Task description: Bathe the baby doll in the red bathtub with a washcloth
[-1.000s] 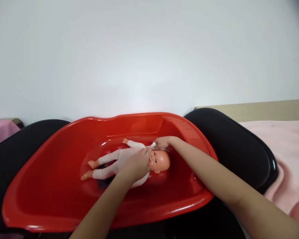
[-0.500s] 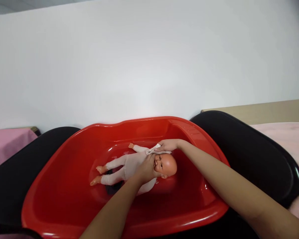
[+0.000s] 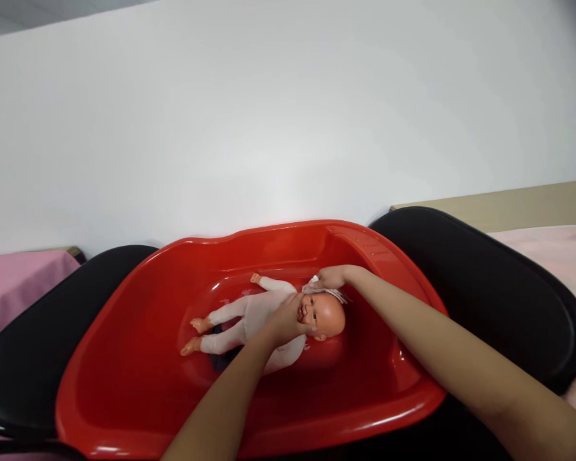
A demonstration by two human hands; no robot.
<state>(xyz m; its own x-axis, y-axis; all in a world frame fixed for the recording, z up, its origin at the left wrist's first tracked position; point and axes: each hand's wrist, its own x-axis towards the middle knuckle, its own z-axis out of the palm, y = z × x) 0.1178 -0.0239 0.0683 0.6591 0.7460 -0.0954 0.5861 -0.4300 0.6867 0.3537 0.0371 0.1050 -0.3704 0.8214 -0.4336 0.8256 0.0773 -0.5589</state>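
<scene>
**Doll held on its back in red tub, cloth applied at head**

A small plastic baby doll in a pale pink cloth suit is seen lying on its back on the floor of a glossy red plastic baby tub, head to the right and feet to the left. The left hand is laid on the doll's chest and chin; its fingers are curled loosely against the doll, and a firm grip cannot be confirmed. A small white cloth is pinched in the closed fingers of the right hand and is pressed to the top of the doll's bald head. The tub is carried on a black moulded plastic stand. Pink fabric is noted at the far left, and a plain white wall behind.
</scene>
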